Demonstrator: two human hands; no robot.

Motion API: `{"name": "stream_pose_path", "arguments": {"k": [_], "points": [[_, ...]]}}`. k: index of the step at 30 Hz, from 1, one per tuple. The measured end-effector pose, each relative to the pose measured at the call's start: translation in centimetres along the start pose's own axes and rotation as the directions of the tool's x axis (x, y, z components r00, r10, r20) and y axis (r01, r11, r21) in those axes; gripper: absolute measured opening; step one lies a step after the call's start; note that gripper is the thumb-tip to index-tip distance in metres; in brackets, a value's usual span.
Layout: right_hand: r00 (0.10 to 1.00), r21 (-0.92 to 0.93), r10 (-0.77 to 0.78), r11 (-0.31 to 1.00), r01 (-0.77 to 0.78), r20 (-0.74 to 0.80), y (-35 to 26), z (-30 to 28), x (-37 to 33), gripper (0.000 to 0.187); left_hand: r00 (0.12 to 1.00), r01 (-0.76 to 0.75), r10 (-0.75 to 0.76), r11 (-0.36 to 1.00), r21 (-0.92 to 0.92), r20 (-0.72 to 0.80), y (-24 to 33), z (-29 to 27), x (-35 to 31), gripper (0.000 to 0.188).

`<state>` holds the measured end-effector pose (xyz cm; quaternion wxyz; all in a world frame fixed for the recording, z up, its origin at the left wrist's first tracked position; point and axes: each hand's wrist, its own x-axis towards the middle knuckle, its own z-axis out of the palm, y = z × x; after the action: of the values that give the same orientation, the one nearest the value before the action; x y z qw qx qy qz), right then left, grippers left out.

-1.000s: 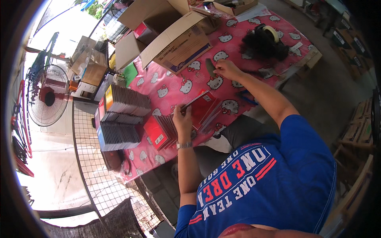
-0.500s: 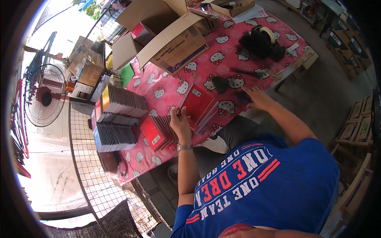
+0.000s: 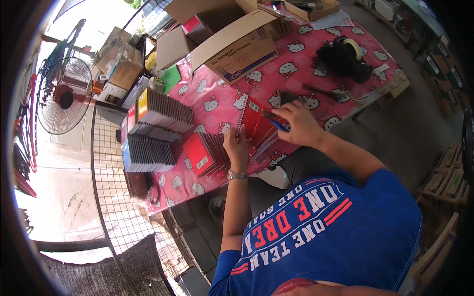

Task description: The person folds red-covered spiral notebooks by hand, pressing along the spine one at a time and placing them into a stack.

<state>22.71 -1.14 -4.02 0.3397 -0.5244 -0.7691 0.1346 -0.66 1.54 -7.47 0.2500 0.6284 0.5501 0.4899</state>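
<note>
A red spiral-bound notebook [image 3: 253, 114] lies on top of a few others at the table's near side, its coil along the left edge. My left hand [image 3: 236, 143] pinches the lower end of that coil with thumb and fingers. Over the notebook's right side, my right hand [image 3: 298, 124] is closed round blue-handled pliers [image 3: 274, 121], whose dark jaws point toward the coil. Left of my left hand stands a leaning stack of red notebooks [image 3: 201, 157].
Stacks of spiral notebooks [image 3: 150, 154] stand at the table's left. An open cardboard box [image 3: 244, 55] sits at the back. Farther right lie a dark brush-like bundle [image 3: 340, 61] and a tape roll [image 3: 352, 48]. A fan [image 3: 65, 96] stands beyond the left edge.
My right hand has moved left from the table's edge to above the notebook, carrying the pliers. My left hand stays at the coil. The whole view has shifted slightly.
</note>
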Motion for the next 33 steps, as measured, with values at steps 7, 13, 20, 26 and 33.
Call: {"name": "stream_pose_path", "arguments": {"k": [7,13,20,26,33], "points": [[0.981,0.318,-0.178,0.937,0.146,0.075,-2.4,2.3,0.5,0.058,0.997,0.058,-0.055,0.996,0.063,-0.052,0.0,0.1,-0.9,0.027],[0.968,0.379,-0.245,0.902,0.206,0.058,-2.9,2.6,1.5,0.057,0.990,0.144,-0.144,0.989,0.014,-0.011,-2.3,-0.9,-0.7,0.019],[0.957,0.335,-0.282,0.910,0.246,0.063,-3.2,2.9,1.4,0.056,0.989,-0.034,0.034,0.999,0.005,-0.144,-2.1,0.3,-1.1,0.016],[0.944,0.284,-0.325,0.912,0.297,0.055,-3.3,3.4,1.6,0.057,0.979,-0.129,0.143,0.987,0.101,-0.143,-2.7,-0.2,-1.5,0.016],[0.925,0.073,-0.373,0.927,0.368,0.070,-2.9,3.7,1.5,0.057,0.995,0.048,-0.039,0.994,0.095,-0.093,-0.6,-0.2,-2.4,0.011]]}}
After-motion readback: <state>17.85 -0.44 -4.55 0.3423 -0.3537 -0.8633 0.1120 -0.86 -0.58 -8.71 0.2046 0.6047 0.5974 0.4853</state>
